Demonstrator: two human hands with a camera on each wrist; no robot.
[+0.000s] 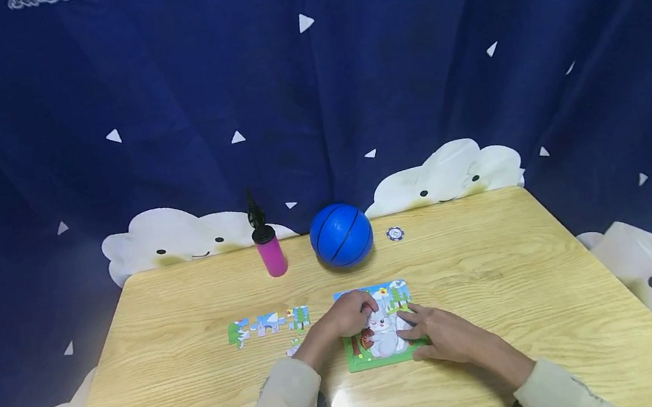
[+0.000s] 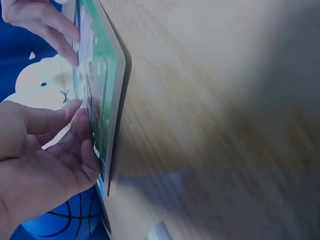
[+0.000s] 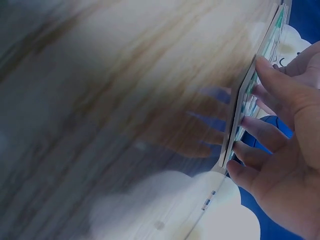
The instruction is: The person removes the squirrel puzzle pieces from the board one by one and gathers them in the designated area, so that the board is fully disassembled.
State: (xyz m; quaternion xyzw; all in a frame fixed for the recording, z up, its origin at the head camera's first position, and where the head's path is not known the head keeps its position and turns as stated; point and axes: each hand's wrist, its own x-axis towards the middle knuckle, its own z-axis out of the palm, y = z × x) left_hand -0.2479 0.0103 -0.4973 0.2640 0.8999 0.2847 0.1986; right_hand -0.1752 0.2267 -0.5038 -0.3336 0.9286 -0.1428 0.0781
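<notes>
The puzzle board (image 1: 388, 354) lies flat at the near middle of the table (image 1: 501, 261). The left hand (image 1: 350, 315) curls its fingertips on the picture's upper left, seemingly seating a piece. The right hand (image 1: 443, 336) steadies the right edge with spread, fairly straight fingers. Next probably comes a reach for the loose pieces (image 1: 268, 324) just left. A blue ball (image 1: 341, 235) sits behind.

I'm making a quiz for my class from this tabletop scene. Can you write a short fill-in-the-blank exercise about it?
1. Both hands rest on the ____ board.
2. The ball is coloured ____.
3. The pink pump stands to the ____ of the ball in the head view.
4. The loose pieces lie on the ____ hand's side of the board.

Missing words: puzzle; blue; left; left
</notes>
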